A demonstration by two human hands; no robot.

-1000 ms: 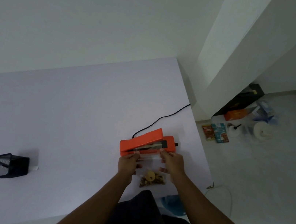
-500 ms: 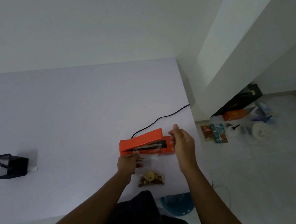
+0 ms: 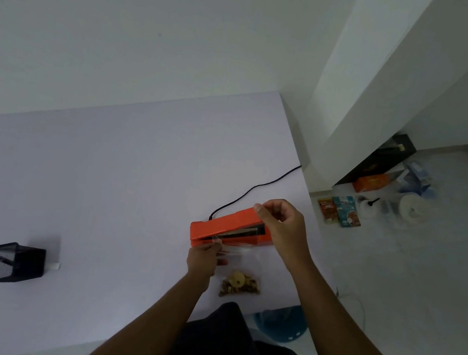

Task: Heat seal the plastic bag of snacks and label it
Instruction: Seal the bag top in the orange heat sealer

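Bag (image 3: 235,269) lies near the surface's right edge, mouth in the open sealer (image 3: 228,229), seal not yet made. Left hand (image 3: 203,259) pinches the bag's top. Right hand (image 3: 283,225), fingers curled, is at the lid end; grip unclear. Next: press lid down.

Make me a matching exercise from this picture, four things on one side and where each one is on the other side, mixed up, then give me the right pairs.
Things:
1. heat sealer
2. mesh pen holder
3. snacks
4. snack packets

Places:
A. on the floor right of the table
B. far left on the table
C. at the bag's bottom, near the person
D. under the right hand, cord trailing away

Pairs: 1-D, 2-B, 3-C, 4-A
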